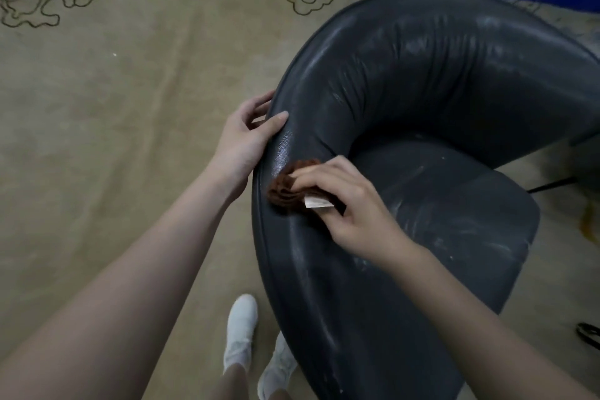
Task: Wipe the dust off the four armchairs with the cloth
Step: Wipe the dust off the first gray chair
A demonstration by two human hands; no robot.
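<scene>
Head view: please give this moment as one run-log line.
left hand: grips rim of dark grey leather armchair | right hand: holds crumpled brown cloth against its curved backrest | dust: pale streaks on seat

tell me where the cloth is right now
Head view, centre: the cloth is bunched under the right hand on the armchair rim, just below the left hand.

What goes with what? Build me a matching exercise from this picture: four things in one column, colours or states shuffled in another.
1 cloth
2 armchair
3 shoes
4 left hand

A white, on the carpet
B grips the armchair's rim
C brown, in the right hand
D dark grey, dusty

Pairs: 1-C, 2-D, 3-A, 4-B
</scene>
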